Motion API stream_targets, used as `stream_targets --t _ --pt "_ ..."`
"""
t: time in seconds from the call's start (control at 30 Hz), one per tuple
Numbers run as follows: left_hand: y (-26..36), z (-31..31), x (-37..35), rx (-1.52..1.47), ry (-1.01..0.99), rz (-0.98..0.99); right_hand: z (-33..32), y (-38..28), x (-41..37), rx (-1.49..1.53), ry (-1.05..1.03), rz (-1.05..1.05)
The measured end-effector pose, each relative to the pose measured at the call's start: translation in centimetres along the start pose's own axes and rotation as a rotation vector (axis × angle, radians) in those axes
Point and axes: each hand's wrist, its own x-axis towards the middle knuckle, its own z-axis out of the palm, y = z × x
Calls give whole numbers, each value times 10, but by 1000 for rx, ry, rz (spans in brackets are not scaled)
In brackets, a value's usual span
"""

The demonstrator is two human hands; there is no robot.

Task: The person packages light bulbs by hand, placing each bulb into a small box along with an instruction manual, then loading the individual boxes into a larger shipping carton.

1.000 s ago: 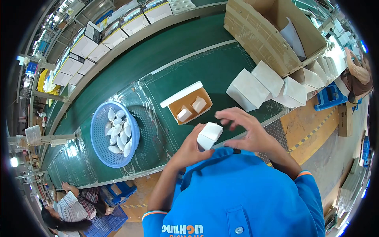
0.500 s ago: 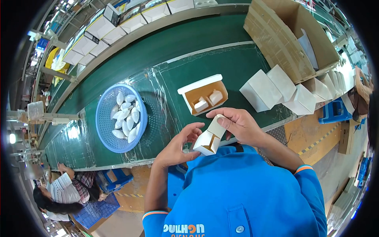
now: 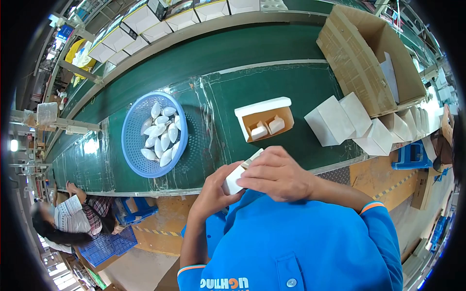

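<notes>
Close to my chest, my left hand (image 3: 213,191) and my right hand (image 3: 275,175) both hold a small white carton (image 3: 236,177). The right hand lies over its top and hides most of it. On the green belt just beyond sits an open brown-lined box (image 3: 266,120) with two small white cartons (image 3: 267,128) inside. To the left, a blue round basket (image 3: 133,145) holds several white bulbs (image 3: 160,133).
Folded white cartons (image 3: 353,122) lie at the right of the belt (image 3: 218,63), beside a large open cardboard box (image 3: 360,63). White boxes line the far side of the conveyor. Another person (image 3: 68,223) sits at lower left near blue crates.
My view has shifted, so the belt items appear further right. My hands have drawn the small carton nearer my chest, and my right hand has come down over its open flap.
</notes>
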Motion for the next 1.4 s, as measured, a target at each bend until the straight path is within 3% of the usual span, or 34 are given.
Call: stream_targets --t 0.03,0.4,0.57,0.67,0.8,0.87,0.9,0.97,1.03,1.13,1.27,1.4 --pt "-2 -1 0 -4 -4 -8 2 -2 1 51 -72 -11" --pt "-6 -9 0 98 -67 47 8 10 -8 421 -30 249" --pt "-8 -9 2 111 -39 38 -3 18 -7 550 -168 344" --pt "-4 -10 4 123 -75 -6 -10 17 -2 502 -329 409" --pt "-6 -12 5 140 -104 -2 -9 20 -3 525 -282 507" --pt "3 -14 5 151 -121 20 -13 26 -1 675 -370 599" --pt "12 -16 3 125 -158 -68 -9 31 4 691 -387 562" --pt "22 -23 5 326 -202 -88 4 41 -3 1063 -606 1009" --pt "36 -33 10 447 -265 -145 31 48 -16 1177 -587 944" --pt "59 -44 21 646 -389 -246 65 49 -26 1616 -437 1165" --pt "82 -53 34 810 -530 -341 91 45 -30 1712 -485 1180" --pt "79 -56 33 793 -484 -269 102 47 -41 1967 -401 1136"
